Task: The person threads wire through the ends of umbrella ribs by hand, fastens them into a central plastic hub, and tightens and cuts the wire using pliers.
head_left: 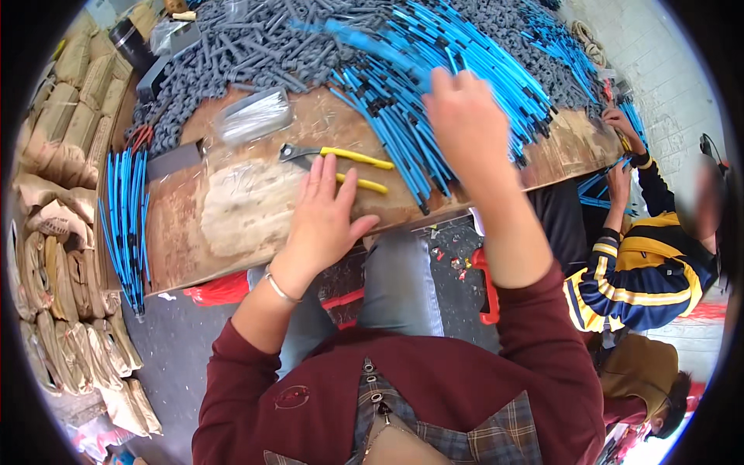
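Note:
My left hand (324, 215) rests on the wooden table (174, 248), its fingers stretched out. Its fingertips lie by a pair of pliers (349, 160) with yellow handles and a dark metal head. Over the bundles of blue rods (473, 54) with black sections, my right hand (469, 112) is closed. A blue rod (364, 43), smeared by motion, runs from its fist toward the upper left; the fingers partly hide the grip. Left of the pliers stands a clear plastic box (254, 116) of thin whitish strips.
Grey bolt-like plastic parts (240, 46) are heaped along the far side. More blue rods (128, 217) overhang the table's left end. Brown sacks (66, 256) are stacked at left. A co-worker (643, 263) in a navy and yellow jacket works at right. A dark flask (132, 43) stands far left.

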`<state>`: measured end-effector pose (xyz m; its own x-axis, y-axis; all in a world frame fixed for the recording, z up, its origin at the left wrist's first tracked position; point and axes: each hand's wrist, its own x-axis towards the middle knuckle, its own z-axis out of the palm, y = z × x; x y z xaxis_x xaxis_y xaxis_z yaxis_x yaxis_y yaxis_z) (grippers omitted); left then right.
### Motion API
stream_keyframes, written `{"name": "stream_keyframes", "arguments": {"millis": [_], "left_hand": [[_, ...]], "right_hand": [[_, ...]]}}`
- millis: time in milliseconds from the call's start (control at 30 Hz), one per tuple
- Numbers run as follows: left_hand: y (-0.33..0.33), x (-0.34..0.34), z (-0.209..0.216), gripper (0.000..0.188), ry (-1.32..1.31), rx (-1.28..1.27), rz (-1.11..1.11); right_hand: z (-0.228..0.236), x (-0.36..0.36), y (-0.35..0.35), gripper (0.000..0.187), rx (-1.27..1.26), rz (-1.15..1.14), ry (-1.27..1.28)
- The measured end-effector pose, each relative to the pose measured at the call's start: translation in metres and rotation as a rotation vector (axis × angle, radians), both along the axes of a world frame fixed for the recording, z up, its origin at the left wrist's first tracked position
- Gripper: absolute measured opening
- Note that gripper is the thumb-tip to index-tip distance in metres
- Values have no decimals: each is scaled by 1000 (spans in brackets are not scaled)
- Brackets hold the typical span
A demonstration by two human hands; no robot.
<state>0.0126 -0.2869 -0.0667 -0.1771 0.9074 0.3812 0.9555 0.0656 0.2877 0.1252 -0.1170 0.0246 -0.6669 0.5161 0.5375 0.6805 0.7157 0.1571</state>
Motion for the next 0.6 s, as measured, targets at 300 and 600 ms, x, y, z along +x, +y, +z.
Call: {"name": "stream_keyframes", "arguments": {"millis": [300,600], "left_hand": [[-14,-9,-2,60,28,-4,1],[-26,-12,-2,50,-100,212,-5]], "right_hand": [[-49,-27,-13,13,-184,131,1],[-58,-111,0,15,-217,285,70]]}}
